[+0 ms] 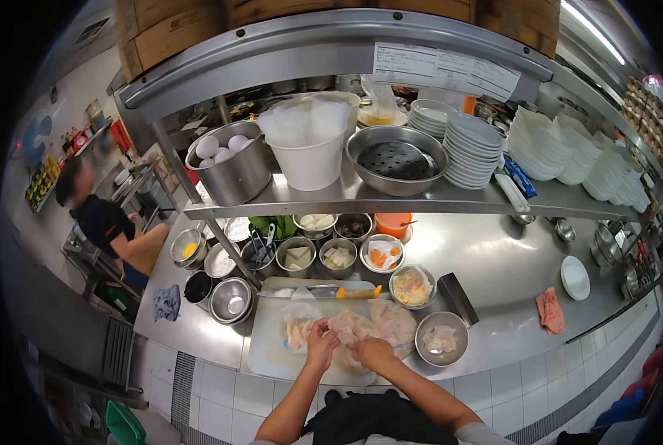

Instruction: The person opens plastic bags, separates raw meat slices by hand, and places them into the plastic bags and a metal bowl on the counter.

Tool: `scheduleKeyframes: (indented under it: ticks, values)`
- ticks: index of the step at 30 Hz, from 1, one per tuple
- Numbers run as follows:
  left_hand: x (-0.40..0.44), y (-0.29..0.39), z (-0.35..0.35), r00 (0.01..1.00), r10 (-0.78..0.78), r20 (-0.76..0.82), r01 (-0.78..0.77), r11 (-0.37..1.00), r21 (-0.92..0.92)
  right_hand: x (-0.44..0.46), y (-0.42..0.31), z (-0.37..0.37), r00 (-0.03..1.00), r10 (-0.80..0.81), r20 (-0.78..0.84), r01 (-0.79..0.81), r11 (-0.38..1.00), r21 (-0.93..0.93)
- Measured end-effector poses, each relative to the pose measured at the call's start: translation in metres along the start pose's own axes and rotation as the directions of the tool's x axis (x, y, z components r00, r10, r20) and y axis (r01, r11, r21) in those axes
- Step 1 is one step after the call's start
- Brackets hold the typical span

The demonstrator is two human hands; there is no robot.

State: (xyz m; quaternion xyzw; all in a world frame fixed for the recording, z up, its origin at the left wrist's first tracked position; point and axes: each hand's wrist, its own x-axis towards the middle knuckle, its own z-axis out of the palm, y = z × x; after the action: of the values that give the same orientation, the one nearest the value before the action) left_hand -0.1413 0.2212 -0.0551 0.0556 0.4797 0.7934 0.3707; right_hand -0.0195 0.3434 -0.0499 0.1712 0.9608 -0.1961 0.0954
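Note:
On the white cutting board (263, 354) lies a clear plastic bag (350, 326) of pale raw meat pieces. My left hand (321, 347) is closed, its fingertips pinching the bag's left side. From the right, my right hand (376, 355) is closed on the same bag, its fingertips partly hidden. A second bag of pale meat (392, 323) rests just beyond my right hand. Left of my left hand are pale meat strips (297, 334) in clear plastic. Behind the bags lies a knife (355, 293) with an orange-yellow handle, blade pointing left.
Right of the board stand a metal bowl with pale meat (441, 340), a bowl of mixed food (412, 287) and a dark rectangular block (458, 298). Several ingredient tins (296, 256) line the back. Overhead runs a metal shelf (331, 204). A person (105, 219) stands at left.

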Motion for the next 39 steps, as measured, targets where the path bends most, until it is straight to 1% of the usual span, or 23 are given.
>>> scheduleKeyframes:
  ticks: [2,3,5,6,9,11,15,17,19,21,24,26,27,28,29,30,32,33,34,35,36,38,39]
  values:
    - [0.001,-0.001,0.000,1.000,-0.010,0.000,0.010,1.000,0.011,-0.004,-0.007,-0.012,0.998,0.026,0.060,-0.023,0.999,-0.047]
    - [0.001,-0.001,0.000,1.000,-0.017,-0.003,0.017,1.000,0.019,-0.009,-0.012,-0.015,0.998,0.033,0.056,-0.030,0.999,-0.043]
    - [0.001,-0.001,0.000,1.000,-0.017,-0.002,0.017,0.999,0.038,-0.015,-0.018,-0.019,0.996,0.067,-0.063,-0.069,0.997,-0.035]
    - [0.000,-0.002,0.000,1.000,-0.013,-0.011,0.013,0.999,0.052,-0.014,-0.018,-0.019,0.995,0.075,-0.065,-0.078,0.996,-0.033]
    - [0.000,-0.001,0.000,1.000,-0.013,-0.015,0.014,0.999,0.049,-0.009,-0.015,-0.014,0.996,0.094,-0.006,-0.094,0.994,-0.052]
    - [-0.001,0.001,0.001,1.000,-0.020,-0.018,0.021,0.998,0.053,-0.004,-0.013,-0.007,0.988,0.147,0.052,-0.141,0.984,-0.105]
    - [-0.001,0.002,-0.001,0.999,-0.033,-0.014,0.033,0.998,0.045,-0.001,-0.017,-0.009,0.990,0.135,0.042,-0.128,0.982,-0.139]
    - [0.000,0.001,-0.003,1.000,-0.028,-0.010,0.028,0.999,0.042,0.005,-0.022,-0.014,0.967,0.226,0.116,-0.215,0.972,-0.096]
    - [-0.001,0.002,-0.002,1.000,-0.024,-0.004,0.024,0.999,0.038,0.011,-0.019,-0.014,0.970,0.218,0.112,-0.210,0.975,-0.077]
    - [-0.001,0.005,-0.002,0.999,-0.014,-0.043,0.018,0.996,0.082,0.013,-0.014,-0.016,0.971,0.216,0.107,-0.210,0.976,-0.059]
    - [0.005,0.000,-0.013,1.000,0.004,-0.026,-0.002,0.998,0.057,0.009,-0.009,-0.020,0.979,0.162,0.121,-0.156,0.986,-0.063]
    - [0.005,0.000,-0.010,1.000,0.016,-0.016,-0.014,0.998,0.069,0.008,-0.010,-0.034,0.967,0.202,0.157,-0.215,0.974,0.067]
    - [0.007,-0.002,-0.011,0.999,0.031,0.007,-0.031,0.997,0.066,0.010,0.002,-0.024,0.984,0.100,0.145,-0.108,0.993,0.047]
    - [0.007,-0.003,-0.014,0.999,0.038,0.021,-0.039,0.997,0.066,0.014,0.008,-0.014,0.992,0.091,0.088,-0.095,0.995,0.040]
    - [0.004,0.000,-0.011,0.998,0.059,0.014,-0.060,0.996,0.072,0.025,0.026,0.008,0.992,-0.130,-0.007,0.129,0.974,0.188]
    - [0.004,0.000,-0.011,0.999,0.042,0.022,-0.044,0.995,0.091,0.019,0.030,-0.007,0.984,-0.176,0.004,0.169,0.953,0.250]
    - [-0.004,0.015,0.007,1.000,0.007,-0.020,-0.005,0.997,0.072,-0.001,0.017,-0.056,0.999,-0.020,0.029,0.006,0.906,0.423]
    - [-0.005,0.014,0.007,0.999,-0.006,-0.036,0.009,0.998,0.069,-0.002,0.023,-0.050,0.999,-0.022,0.049,-0.001,0.904,0.428]
    - [-0.006,0.013,0.005,0.999,-0.027,-0.028,0.029,0.995,0.097,-0.004,0.029,-0.047,0.999,-0.042,0.018,0.021,0.769,0.639]
    - [-0.006,0.015,0.006,0.999,-0.041,-0.015,0.042,0.991,0.124,-0.003,0.032,-0.045,0.998,-0.052,-0.024,0.050,0.589,0.807]
    - [-0.005,0.015,0.007,0.999,-0.038,-0.017,0.040,0.992,0.123,-0.004,0.031,-0.051,0.998,-0.056,-0.024,0.052,0.590,0.806]
    - [-0.007,0.014,0.009,0.998,-0.059,-0.015,0.060,0.994,0.096,-0.010,0.024,-0.067,0.995,-0.088,0.036,-0.015,0.228,0.974]
    - [-0.005,0.011,0.009,0.998,-0.058,-0.014,0.059,0.994,0.095,-0.008,0.024,-0.063,0.995,-0.089,0.036,-0.015,0.229,0.973]
